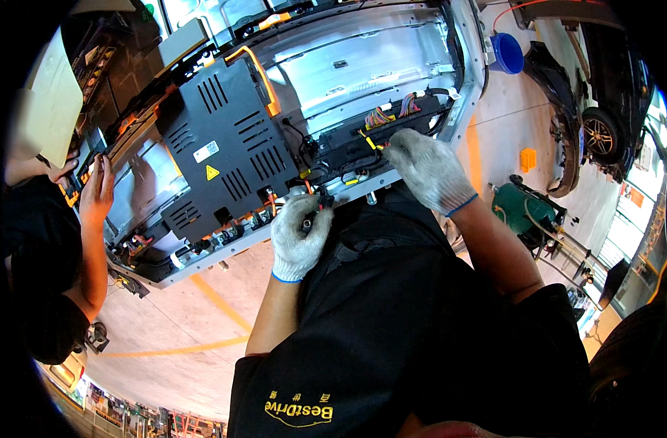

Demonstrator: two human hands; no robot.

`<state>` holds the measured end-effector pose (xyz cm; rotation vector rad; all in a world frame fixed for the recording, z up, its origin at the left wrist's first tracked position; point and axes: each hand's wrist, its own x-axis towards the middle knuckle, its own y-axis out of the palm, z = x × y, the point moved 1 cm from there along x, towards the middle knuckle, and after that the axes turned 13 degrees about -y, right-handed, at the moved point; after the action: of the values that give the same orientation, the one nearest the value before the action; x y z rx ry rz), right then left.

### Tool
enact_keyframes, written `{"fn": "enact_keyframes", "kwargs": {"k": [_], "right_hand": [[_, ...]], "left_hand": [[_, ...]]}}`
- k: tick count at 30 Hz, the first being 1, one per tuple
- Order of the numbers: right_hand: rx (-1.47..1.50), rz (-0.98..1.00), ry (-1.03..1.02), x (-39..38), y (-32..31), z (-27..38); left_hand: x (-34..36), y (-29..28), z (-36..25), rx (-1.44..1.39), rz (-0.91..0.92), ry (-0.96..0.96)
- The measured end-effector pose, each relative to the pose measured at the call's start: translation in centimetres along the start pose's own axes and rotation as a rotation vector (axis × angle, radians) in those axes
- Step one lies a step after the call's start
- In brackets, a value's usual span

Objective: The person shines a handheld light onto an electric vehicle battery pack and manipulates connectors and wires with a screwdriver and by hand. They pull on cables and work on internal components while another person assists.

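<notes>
My left hand [298,237], in a white knit glove, is curled around a dark tool [306,225]; its round end shows between the fingers, and its kind is unclear. That hand is at the near edge of the metal battery tray [260,235], beside a black slotted cover [231,139]. My right hand [430,169], gloved likewise, has its fingers closed at the end of a yellow-wrapped wire [368,140]. The fingertips are partly hidden. Just beyond them lies a long black module [348,142] with bundles of coloured wires [379,117] plugged into it.
An orange cable [264,80] runs along the cover. At the left, another person's bare hand [97,186] rests by the tray. A blue bucket [507,53], a green tank [523,208] and an orange block [527,160] stand to the right; a car wheel [602,136] is farther off.
</notes>
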<state>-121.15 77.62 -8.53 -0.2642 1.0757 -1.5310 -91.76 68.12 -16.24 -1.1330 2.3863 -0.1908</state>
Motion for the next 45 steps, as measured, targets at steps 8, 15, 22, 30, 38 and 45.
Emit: {"fn": "enact_keyframes", "kwargs": {"k": [8, 15, 22, 30, 38, 45], "right_hand": [[0.064, 0.010, 0.044, 0.1, 0.2, -0.5], [-0.001, -0.012, 0.020, 0.1, 0.1, 0.5], [0.077, -0.031, 0.147, 0.6, 0.5, 0.0], [-0.240, -0.208, -0.182, -0.8, 1.6, 0.6], [-0.162, -0.409, -0.197, -1.0, 3.4, 0.2], [-0.128, -0.383, -0.295, -0.9, 3.1, 0.5]], "left_hand": [[0.3, 0.1, 0.1, -0.038, -0.001, 0.023], [0.4, -0.2, 0.1, 0.007, 0.011, 0.046], [0.4, -0.2, 0.3, -0.036, 0.029, 0.028], [0.3, -0.2, 0.2, -0.067, 0.016, 0.045], [0.6, -0.4, 0.2, -0.092, 0.007, 0.161], [0.6, -0.6, 0.3, -0.085, 0.022, 0.199]]}}
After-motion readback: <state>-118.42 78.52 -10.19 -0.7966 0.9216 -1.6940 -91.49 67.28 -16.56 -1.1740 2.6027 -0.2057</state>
